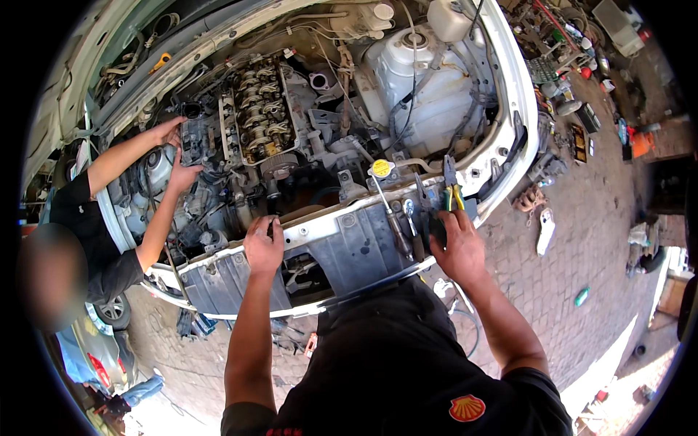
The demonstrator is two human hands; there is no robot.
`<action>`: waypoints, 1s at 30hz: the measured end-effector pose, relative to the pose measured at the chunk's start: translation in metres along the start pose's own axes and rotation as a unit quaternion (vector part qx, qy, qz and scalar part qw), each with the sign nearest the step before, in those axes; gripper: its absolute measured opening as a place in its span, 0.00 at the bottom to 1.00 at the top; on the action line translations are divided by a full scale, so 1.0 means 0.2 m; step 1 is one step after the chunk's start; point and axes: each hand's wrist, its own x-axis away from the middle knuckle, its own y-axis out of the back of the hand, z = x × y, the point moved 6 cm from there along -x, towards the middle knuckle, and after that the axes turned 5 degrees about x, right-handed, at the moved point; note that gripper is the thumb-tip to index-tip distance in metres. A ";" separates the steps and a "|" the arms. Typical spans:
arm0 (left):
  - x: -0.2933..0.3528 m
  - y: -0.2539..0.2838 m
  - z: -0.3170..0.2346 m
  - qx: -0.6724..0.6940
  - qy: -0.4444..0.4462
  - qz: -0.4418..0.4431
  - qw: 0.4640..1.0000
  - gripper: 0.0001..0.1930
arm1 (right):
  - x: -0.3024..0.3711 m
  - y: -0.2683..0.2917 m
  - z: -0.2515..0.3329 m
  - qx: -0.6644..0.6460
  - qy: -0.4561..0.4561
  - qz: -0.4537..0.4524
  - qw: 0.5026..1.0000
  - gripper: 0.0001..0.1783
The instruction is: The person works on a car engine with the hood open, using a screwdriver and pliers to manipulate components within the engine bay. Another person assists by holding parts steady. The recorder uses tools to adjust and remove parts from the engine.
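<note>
My left hand (263,247) rests at the car's pale front crossmember (309,231), fingers curled together; whatever they hold, if anything, is hidden. On the right, my right hand (460,248) bends its fingers round a dark object (438,231) too covered to name. Just beyond those fingertips lie pliers (451,182) with green and yellow handles. Beside them on the black front panel (363,243) are a ratchet (397,229), a smaller chrome-headed tool (410,214) and another pair of pliers (423,195). The engine (263,109) lies uncovered, its camshafts showing.
At the left, another person's hands (182,171) reach among the engine parts. A yellow cap (381,168) stands behind the crossmember. Car parts and tools (574,109) litter the brick floor (538,298) on the right. A second car (94,356) is at the lower left.
</note>
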 end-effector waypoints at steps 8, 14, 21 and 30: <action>-0.01 0.04 -0.03 0.029 0.017 -0.014 0.999 0.08 | -0.10 -0.07 -0.11 0.064 -0.057 0.056 0.995 0.17; 0.00 0.07 0.00 0.045 0.013 -0.011 0.999 0.08 | -0.22 0.20 -0.15 -0.108 -0.160 0.041 0.980 0.12; 0.01 0.07 0.02 0.059 0.003 -0.003 0.998 0.09 | -0.50 0.22 0.10 -0.519 -0.317 0.119 0.785 0.05; -0.01 0.07 0.03 0.065 0.004 -0.019 0.998 0.09 | -0.94 -0.09 0.38 -0.508 -0.197 0.133 0.828 0.13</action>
